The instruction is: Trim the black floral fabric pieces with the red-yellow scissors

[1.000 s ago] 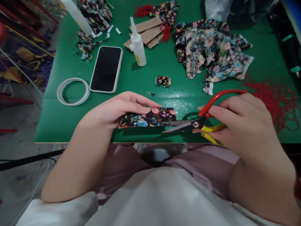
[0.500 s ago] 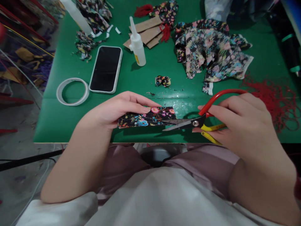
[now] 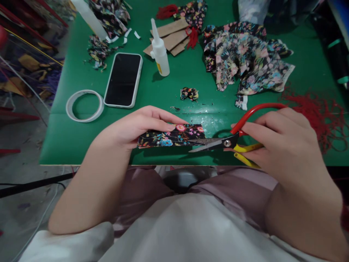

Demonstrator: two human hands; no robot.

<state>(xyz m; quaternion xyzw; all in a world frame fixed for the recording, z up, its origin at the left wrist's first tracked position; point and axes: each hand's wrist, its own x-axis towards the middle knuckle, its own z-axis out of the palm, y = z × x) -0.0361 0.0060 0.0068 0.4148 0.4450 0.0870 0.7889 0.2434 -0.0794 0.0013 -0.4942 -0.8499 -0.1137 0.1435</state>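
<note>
Green desk [image 3: 68, 145]. Left hand [image 3: 139, 125]: grip pinches strip [image 3: 174, 135], front-right of phone [image 3: 124, 80], apparently steadying cloth, leaving near edge free. Right hand [image 3: 286, 138]: grip wraps scissors [image 3: 230, 142], farther right of phone.

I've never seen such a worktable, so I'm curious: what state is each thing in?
Scissors: blades parted, held in right grip
Floral strip: flat, held in left grip
Phone: face up, screen dark
Middle bottle: upright
Left bottle: stance unclear
White ring: lying flat
Floral cloth: crumpled
Red threads: tangled
Brown strips: overlapping
Small floral bundle: bunched
</note>
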